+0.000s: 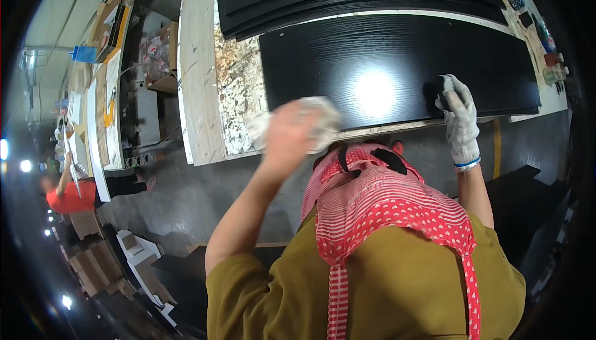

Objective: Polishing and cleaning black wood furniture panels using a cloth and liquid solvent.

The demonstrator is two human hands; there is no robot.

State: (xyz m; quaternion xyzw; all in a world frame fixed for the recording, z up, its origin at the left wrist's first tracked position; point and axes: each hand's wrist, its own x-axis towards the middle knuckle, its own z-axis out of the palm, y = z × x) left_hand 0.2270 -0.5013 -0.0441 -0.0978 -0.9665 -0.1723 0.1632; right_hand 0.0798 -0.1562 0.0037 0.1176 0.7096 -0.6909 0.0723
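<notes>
your bare left hand (pixel 290 130) clasps crumpled white cloth (pixel 327 120) at the black rectangular panel's (pixel 323 60) eight o'clock; white-gloved right hand (pixel 460 119), four o'clock: grip indeterminable.

The long rectangular wood-grain panel (pixel 403 51) is black with fine grain lines. The crumpled cloth (pixel 330 119) is off-white; the knit glove (pixel 464 129) white, blue-banded at the cuff. Brown and dark blotches mottle the pale counter (pixel 239 113). The red-and-white fabric apron (pixel 397 197) mixes stripes and hearts over an olive short-sleeved shirt (pixel 403 268).
</notes>
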